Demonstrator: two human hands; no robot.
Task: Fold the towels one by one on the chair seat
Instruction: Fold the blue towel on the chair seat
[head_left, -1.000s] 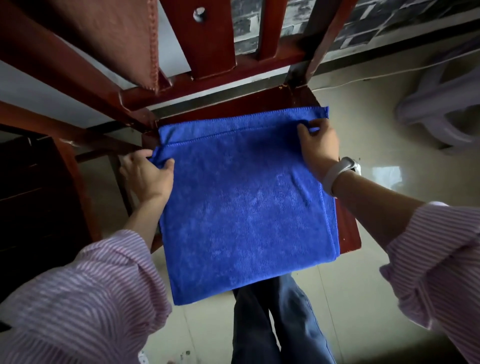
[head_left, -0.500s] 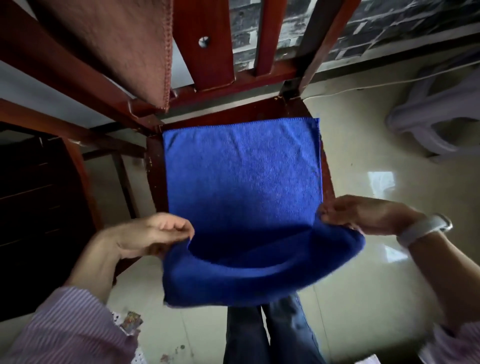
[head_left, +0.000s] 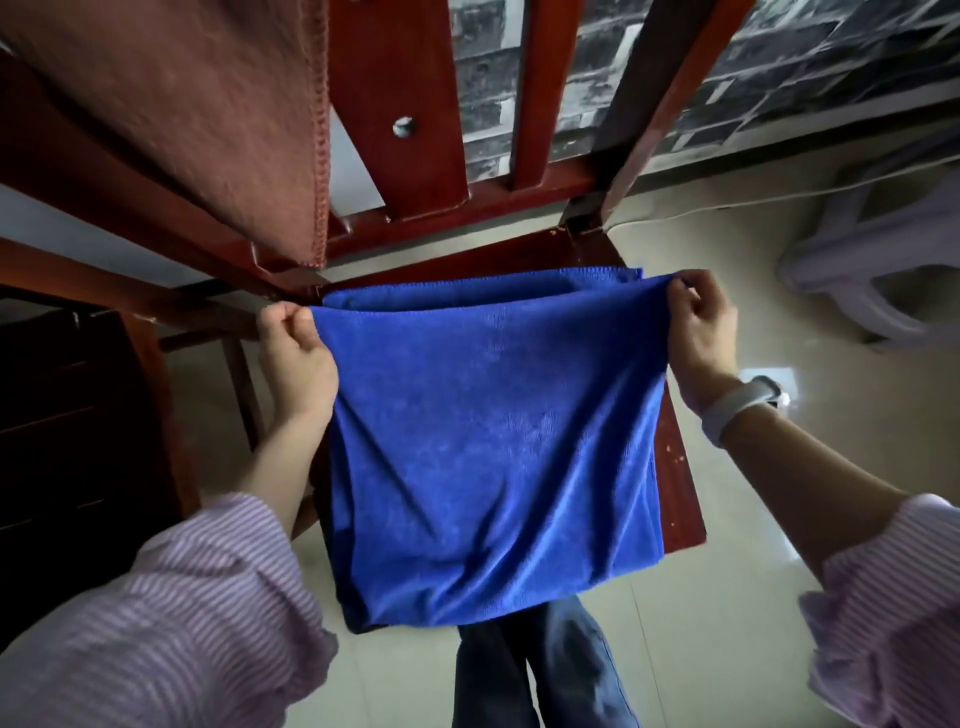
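A blue towel (head_left: 493, 441) covers the red wooden chair seat (head_left: 680, 493). Its near half is lifted and drawn towards the chair back, over the layer below. My left hand (head_left: 293, 353) pinches the left corner of the raised edge. My right hand (head_left: 698, 322) pinches the right corner. The raised edge hangs just short of the towel's far hem. The folded front of the towel overhangs the seat's front edge. A brown towel (head_left: 208, 114) hangs over the chair back at the upper left.
The chair's back slats (head_left: 535, 93) rise behind the seat. A dark wooden cabinet (head_left: 67, 441) stands to the left. A pale plastic stool (head_left: 883, 260) stands on the tiled floor at the right, with a cable running along the wall. My legs show below the seat.
Both hands dropped to the towel's near edge, took hold of it, and carried it up and away towards the chair back, laying a new fold over the towel.
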